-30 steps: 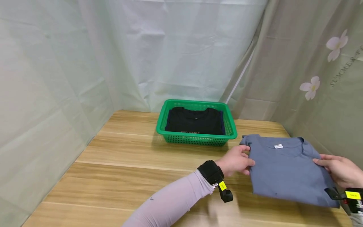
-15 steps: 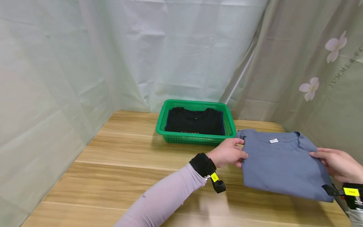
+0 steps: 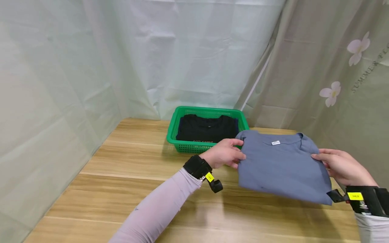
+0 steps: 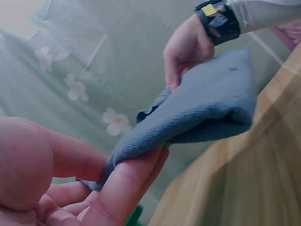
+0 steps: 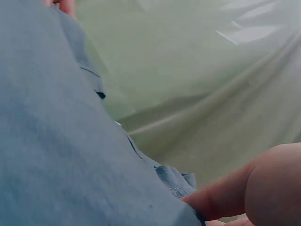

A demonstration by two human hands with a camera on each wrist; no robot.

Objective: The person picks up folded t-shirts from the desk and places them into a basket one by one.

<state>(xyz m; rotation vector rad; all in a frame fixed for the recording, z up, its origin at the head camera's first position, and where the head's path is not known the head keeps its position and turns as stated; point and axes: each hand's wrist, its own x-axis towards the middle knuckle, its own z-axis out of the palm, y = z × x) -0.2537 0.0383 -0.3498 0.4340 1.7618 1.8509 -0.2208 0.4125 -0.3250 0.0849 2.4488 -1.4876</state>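
Observation:
A folded blue-grey T-shirt (image 3: 279, 165) with a white neck label hangs between both hands, raised over the table. My left hand (image 3: 225, 153) pinches its left edge, thumb on top and fingers beneath, as the left wrist view shows with the folded shirt (image 4: 202, 103). On the opposite edge, my right hand (image 3: 343, 165) grips the cloth the same way; its thumb presses the shirt (image 5: 94, 141) in the right wrist view. The shirt's upper left corner overlaps the green basket (image 3: 194, 147) in the head view. Inside that basket lies a folded black T-shirt (image 3: 206, 130).
The basket stands at the back of the wooden table (image 3: 121, 189), over darker navy cloth showing beside the black shirt. Pale curtains (image 3: 194, 57) enclose the back and both sides, the right one (image 3: 343, 114) printed with flowers and lettering.
Both hands have carried the blue-grey T-shirt left and a little farther back, so that it now overlaps the basket's right corner. The basket and black shirt have stayed put.

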